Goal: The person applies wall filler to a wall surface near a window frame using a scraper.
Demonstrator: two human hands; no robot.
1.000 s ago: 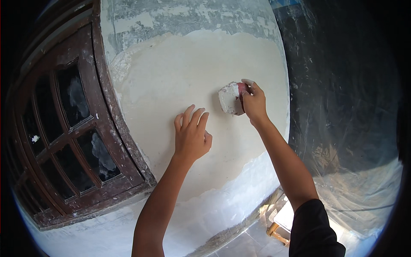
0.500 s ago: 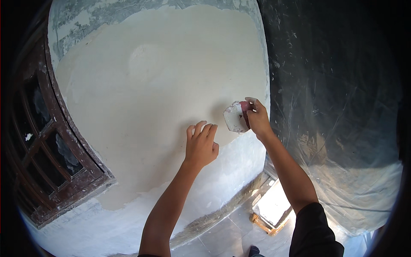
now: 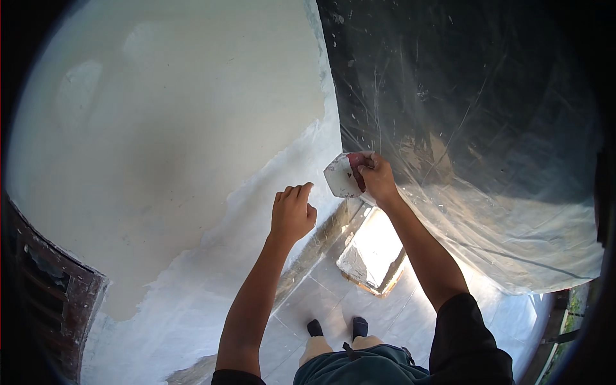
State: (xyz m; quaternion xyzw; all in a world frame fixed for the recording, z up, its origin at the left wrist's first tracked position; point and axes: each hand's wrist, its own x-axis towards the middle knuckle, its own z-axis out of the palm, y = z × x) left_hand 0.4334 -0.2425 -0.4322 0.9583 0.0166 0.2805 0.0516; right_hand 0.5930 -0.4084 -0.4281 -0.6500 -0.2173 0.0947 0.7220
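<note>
The single head-worn fisheye looks steeply down from close above the plastered wall (image 3: 160, 128), forearms entering from six o'clock, plastic sheeting (image 3: 481, 141) filling two o'clock.

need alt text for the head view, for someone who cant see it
Seen from above, a person's right hand holds a putty knife near the lower edge of a pale plastered wall, while the left hand hovers, loosely curled. Clear plastic sheeting hangs to the right; a plaster-smeared board lies on the tiled floor.
</note>
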